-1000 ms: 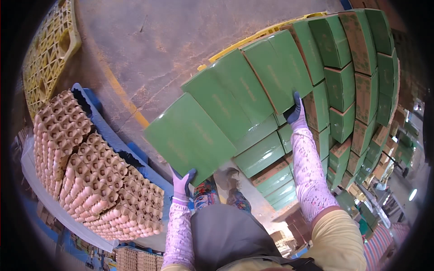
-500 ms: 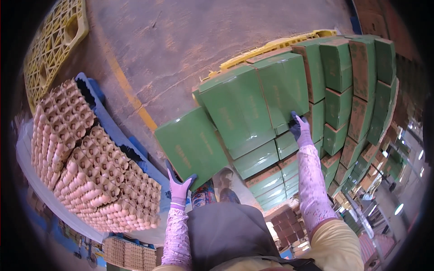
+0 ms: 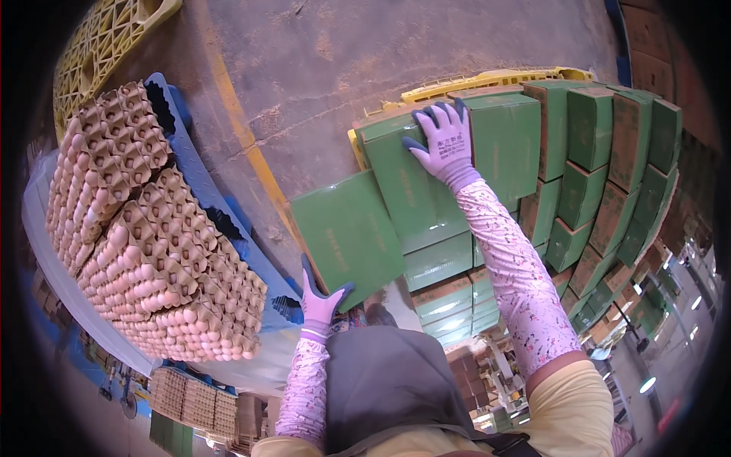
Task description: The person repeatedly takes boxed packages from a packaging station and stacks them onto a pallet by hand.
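My left hand (image 3: pixel 321 301), in a lilac glove with dark fingertips, grips the near corner of a green cardboard box (image 3: pixel 346 236). Its thumb and fingers lie along two sides of that corner. The box is tilted in the view and sits left of the stacked boxes; what supports it is hidden. My right hand (image 3: pixel 444 141), gloved alike, rests with fingers spread on the far part of a larger green box top (image 3: pixel 411 183) in the stack. Beside it on the right is another green box (image 3: pixel 506 145).
Egg trays full of eggs (image 3: pixel 167 236) are piled on a blue pallet (image 3: pixel 202 179) at the left. Rows of green boxes (image 3: pixel 586 186) stand at the right, with a yellow pallet (image 3: pixel 487 78) along their far edge. Another yellow pallet (image 3: pixel 99 53) lies far left. A yellow line (image 3: pixel 236 114) crosses the floor.
My right hand has moved from the near edge of the right-hand box, leftward and away, onto the neighbouring box's top. My left hand still grips the same box corner. The whole view has shifted slightly.
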